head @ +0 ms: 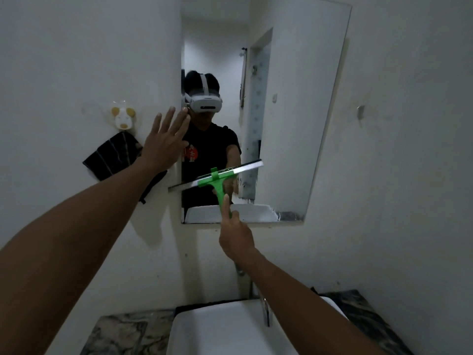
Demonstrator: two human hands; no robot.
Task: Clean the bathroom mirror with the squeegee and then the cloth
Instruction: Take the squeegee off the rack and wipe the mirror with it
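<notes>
- Right hand [236, 235] is wrapped around the green handle of the squeegee [217, 179], index finger stretched up along it.
- The squeegee's long metal blade bar lies tilted across the lower part of the mirror [294, 124], right end higher, left end poking past the glass edge.
- Left hand [163, 140] is flat and open, fingers spread, at the mirror's left edge.
- A dark striped cloth [110, 157] hangs on the wall from a hook [124, 119], left of the mirror.
- White sink [217, 329] sits below.

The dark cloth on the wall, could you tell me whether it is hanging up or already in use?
Hanging up. The cloth dangles from the hook left of the mirror, untouched by either hand.
</notes>
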